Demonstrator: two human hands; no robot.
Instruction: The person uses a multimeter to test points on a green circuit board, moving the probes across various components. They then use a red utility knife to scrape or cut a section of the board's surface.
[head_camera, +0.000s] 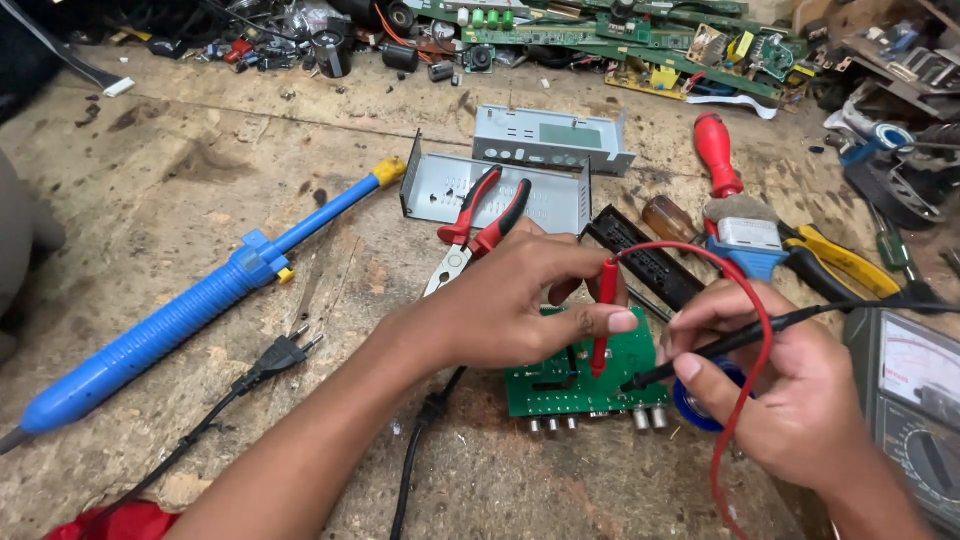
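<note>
The green circuit board (585, 385) lay flat on the counter (200, 200) so both hands could probe it: the left hand (510, 305) pinched the red probe (603, 315) upright, the right hand (790, 400) gripped the black probe (720, 350) slanted.

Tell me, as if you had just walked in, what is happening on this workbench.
A person holds two meter probes against a green circuit board lying on a worn wooden bench. The left hand presses the red probe down on the board; the right hand holds the black probe to it from the side. The meter sits at the right. Red-handled pliers and a blue solder sucker lie unused nearby.
</note>
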